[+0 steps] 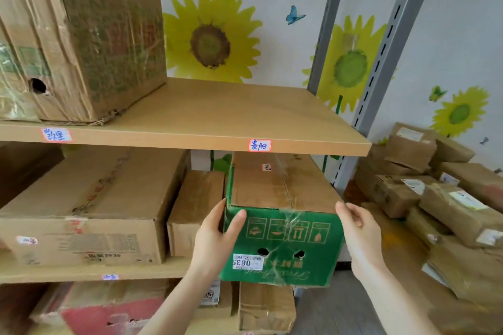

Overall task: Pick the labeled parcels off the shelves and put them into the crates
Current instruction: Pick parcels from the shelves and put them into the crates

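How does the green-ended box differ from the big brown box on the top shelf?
The green-ended box has a green end with a white label; the big brown box is mostly brown. The left hand and right hand hold the green-ended box; the big brown box is untouched. Both are taped cardboard.

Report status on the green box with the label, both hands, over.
Left hand grips the front left corner, right hand the right. Labeled green box juts off the middle shelf. Brown carton close on its left.
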